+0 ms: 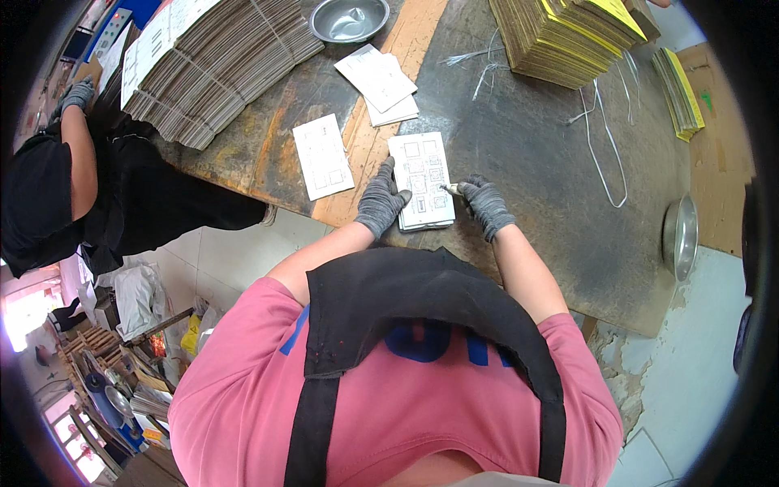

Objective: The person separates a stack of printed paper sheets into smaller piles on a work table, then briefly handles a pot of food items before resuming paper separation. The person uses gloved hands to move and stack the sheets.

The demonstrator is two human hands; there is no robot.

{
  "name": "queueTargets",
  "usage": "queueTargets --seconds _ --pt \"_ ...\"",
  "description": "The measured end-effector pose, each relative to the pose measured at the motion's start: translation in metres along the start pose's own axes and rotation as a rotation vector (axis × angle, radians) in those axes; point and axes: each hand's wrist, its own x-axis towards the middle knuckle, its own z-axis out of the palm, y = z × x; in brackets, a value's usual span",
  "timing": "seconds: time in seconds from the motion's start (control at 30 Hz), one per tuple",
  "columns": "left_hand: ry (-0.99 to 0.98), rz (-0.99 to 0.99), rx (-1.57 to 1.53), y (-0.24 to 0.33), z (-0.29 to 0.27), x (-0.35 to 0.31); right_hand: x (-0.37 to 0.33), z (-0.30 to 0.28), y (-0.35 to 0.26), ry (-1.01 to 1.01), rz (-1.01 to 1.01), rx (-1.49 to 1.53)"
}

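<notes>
A small stack of white printed cards (419, 174) lies near the table's front edge, with rows of square line figures on its top card. My left hand (380, 201), in a grey glove, grips the stack's left edge, its thumb over the border. On the other side, my gloved right hand (484, 207) is closed around a short, pale, stick-like tool (451, 188). The tool's tip is at the top card's right side; its exact kind is too small to make out. A single white card (323, 157) lies to the left, and more white cards (378, 77) overlap beyond the stack.
Tied cardboard stacks (219, 69) stand at the far left, yellow-topped ones (560, 40) at the far right. A metal bowl (349, 19) sits at the back; another metal bowl (682, 235) is at the right edge. White string (604, 162) lies loose. A co-worker (89, 178) stands at left.
</notes>
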Motion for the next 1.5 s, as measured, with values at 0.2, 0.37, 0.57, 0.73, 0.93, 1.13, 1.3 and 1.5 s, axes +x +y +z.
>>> queueTargets --seconds 0.2,0.37,0.57,0.73,0.93,1.13,1.3,1.5 --pt "-0.003 0.027 -0.057 0.0 0.0 0.001 -0.023 0.029 -0.034 -0.057 -0.504 -1.078" --pt "-0.023 0.001 -0.039 -0.009 0.001 0.002 -0.024 0.016 -0.008 0.075 -0.355 -0.164" --pt "-0.009 0.029 -0.056 -0.01 0.001 0.003 -0.017 0.035 0.013 -0.032 -0.13 -0.015" --pt "-0.007 0.022 -0.089 -0.004 -0.002 0.0 -0.018 0.036 0.011 -0.032 -0.031 0.159" --pt "-0.008 0.015 -0.13 0.0 -0.003 0.0 -0.017 0.039 0.006 0.005 0.129 0.296" --pt "-0.005 0.019 -0.12 -0.014 0.004 0.004 -0.041 0.066 -0.031 0.068 -0.471 -1.001" --pt "0.007 0.092 -0.115 -0.019 0.013 0.008 -0.052 0.05 -0.03 0.02 -0.502 -0.779" --pt "0.011 -0.005 0.098 0.002 0.004 0.001 -0.042 0.005 0.012 0.17 -0.472 -0.366"
